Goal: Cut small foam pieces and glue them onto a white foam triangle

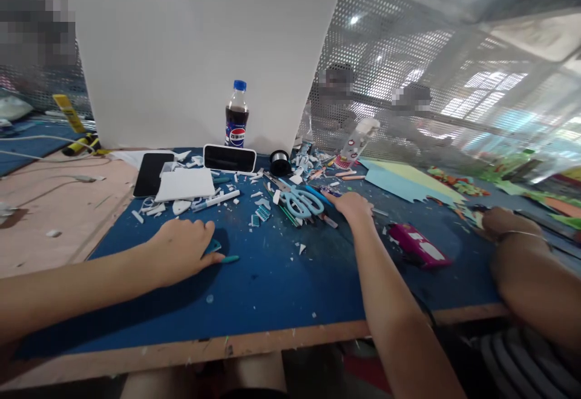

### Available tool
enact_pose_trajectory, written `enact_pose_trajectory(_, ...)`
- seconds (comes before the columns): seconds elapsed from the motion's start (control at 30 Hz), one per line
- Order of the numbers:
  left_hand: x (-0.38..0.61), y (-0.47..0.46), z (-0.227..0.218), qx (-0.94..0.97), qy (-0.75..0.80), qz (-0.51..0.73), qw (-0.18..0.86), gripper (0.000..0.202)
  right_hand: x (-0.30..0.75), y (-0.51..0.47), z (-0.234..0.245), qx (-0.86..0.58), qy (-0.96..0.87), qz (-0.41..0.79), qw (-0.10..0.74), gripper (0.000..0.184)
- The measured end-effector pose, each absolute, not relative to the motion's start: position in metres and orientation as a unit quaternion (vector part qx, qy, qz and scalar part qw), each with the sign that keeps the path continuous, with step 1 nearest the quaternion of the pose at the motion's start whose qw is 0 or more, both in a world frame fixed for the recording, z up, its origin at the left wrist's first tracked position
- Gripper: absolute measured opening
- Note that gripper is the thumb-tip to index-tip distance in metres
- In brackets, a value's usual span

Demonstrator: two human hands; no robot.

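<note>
My left hand [188,244] rests low over the blue mat, fingers curled round a small teal piece [213,246]. A narrow teal tip [230,259] sticks out by the thumb; its kind is unclear. My right hand [354,205] reaches into the tool pile, fingers closed by a small dark patterned item [331,192]; what they grip is partly hidden. Just left of it lie light blue scissors [302,202], a blue pen-like tool [318,194] and thin green sticks [289,215]. Small teal gridded pieces [262,212] lie between the hands.
White scraps litter the blue mat [272,290]. Behind stand a cola bottle [236,114], a propped phone [229,158], a wire spool [280,163] and a spray bottle [357,143]. A magenta case [420,245] lies right, near another person's arm [531,260].
</note>
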State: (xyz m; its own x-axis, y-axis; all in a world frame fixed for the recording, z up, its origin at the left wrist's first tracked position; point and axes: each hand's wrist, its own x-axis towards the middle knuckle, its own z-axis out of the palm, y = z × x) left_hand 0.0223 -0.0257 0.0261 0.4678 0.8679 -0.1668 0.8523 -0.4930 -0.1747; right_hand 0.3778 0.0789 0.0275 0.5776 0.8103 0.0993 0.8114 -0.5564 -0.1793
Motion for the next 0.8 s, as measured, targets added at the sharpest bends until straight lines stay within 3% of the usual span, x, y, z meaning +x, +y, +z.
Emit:
enact_pose_trajectory(0.13, 0.028, -0.025, 0.020, -0.873, -0.477, 0.083, 0.047, 0.040, 0.384, 0.080, 0.031, -0.877, -0.475, 0.034, 0.060, 0.062)
enact_pose_trajectory(0.3, 0.027, -0.019, 0.021, -0.875, -0.481, 0.044, 0.043, 0.052, 0.386, 0.079, 0.037, -0.873, -0.483, 0.030, 0.056, 0.040)
enact_pose_trajectory(0.43, 0.021, -0.017, 0.018, -0.861, -0.504, 0.039, 0.050, 0.068, 0.382, 0.074, 0.044, -0.874, -0.479, -0.003, 0.081, 0.040)
enact_pose_trajectory(0.57, 0.011, -0.010, 0.014, -0.907, -0.417, 0.022, 0.060, 0.078, 0.372, 0.068, 0.056, -0.866, -0.484, -0.038, 0.119, 0.042)
enact_pose_trajectory(0.8, -0.004, 0.008, 0.012, -0.963, -0.270, 0.020, 0.009, 0.047, 0.325, 0.054, 0.069, -0.820, -0.536, -0.067, 0.187, 0.047)
